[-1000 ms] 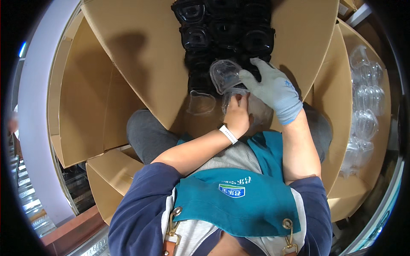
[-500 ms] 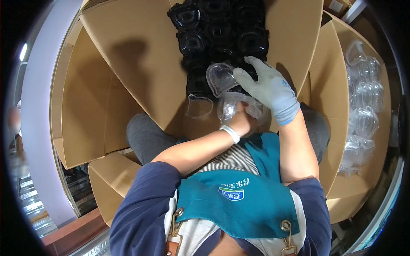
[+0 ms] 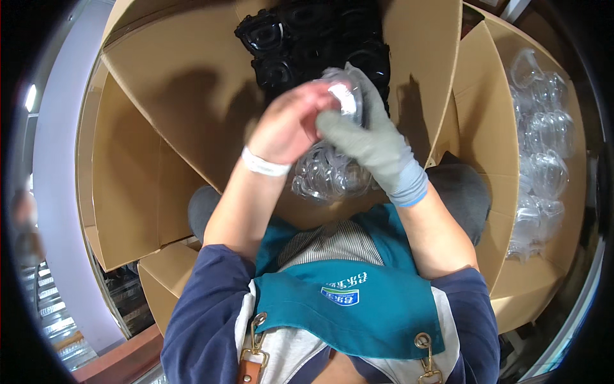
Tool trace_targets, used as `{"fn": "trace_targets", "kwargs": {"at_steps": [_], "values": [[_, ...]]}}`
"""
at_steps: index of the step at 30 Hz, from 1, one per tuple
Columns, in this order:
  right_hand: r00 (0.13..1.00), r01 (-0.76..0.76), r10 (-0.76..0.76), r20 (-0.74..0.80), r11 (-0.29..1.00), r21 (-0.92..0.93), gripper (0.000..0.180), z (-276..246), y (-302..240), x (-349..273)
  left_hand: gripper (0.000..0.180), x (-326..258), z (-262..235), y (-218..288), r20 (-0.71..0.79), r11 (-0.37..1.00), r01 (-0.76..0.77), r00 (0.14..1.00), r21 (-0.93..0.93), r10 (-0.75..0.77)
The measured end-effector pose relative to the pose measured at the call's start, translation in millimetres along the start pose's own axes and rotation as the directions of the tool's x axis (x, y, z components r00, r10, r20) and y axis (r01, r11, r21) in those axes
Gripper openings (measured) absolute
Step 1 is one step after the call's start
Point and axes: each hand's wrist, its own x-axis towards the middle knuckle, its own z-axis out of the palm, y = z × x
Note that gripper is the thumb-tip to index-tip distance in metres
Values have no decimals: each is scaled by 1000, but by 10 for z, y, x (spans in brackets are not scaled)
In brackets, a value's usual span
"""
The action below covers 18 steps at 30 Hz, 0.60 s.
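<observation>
My bare left hand [image 3: 289,123], with a white band at the wrist, closes its motion-blurred fingertips on a clear plastic shell [image 3: 352,104]. From the other side, my right hand [image 3: 366,137] in a grey knit glove grips the same shell between thumb and fingers. Both hands are raised over an open cardboard box [image 3: 185,121]. Just below them, a cluster of clear plastic shells [image 3: 326,171] lies bunched near my lap. Beyond the hands, black moulded plastic pieces [image 3: 275,72] sit in rows in the box, partly covered by my hands.
At the right, another cardboard box [image 3: 489,134] stands beside stacked clear plastic shells [image 3: 543,128]. Brown box flaps [image 3: 131,173] spread out on the left, next to a pale upright post [image 3: 61,173]. A reddish-brown ledge [image 3: 121,355] runs along the lower left.
My left hand has risen from the clear shells near my lap to meet the right hand. Both now hold one shell. The view has shifted slightly.
</observation>
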Motion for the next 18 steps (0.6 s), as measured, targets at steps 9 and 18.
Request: {"fn": "trace_targets", "kwargs": {"at_steps": [9, 18], "values": [[929, -369, -3, 369, -53, 928, 74, -14, -132, -150, 29, 1231, -708, 58, -266, 352, -1, 654, 936, 708], [971, -239, 20, 239, 26, 971, 62, -54, -98, -192, 82, 2199, -1288, -1482, -131, -190, 274, 827, 943, 547]]}}
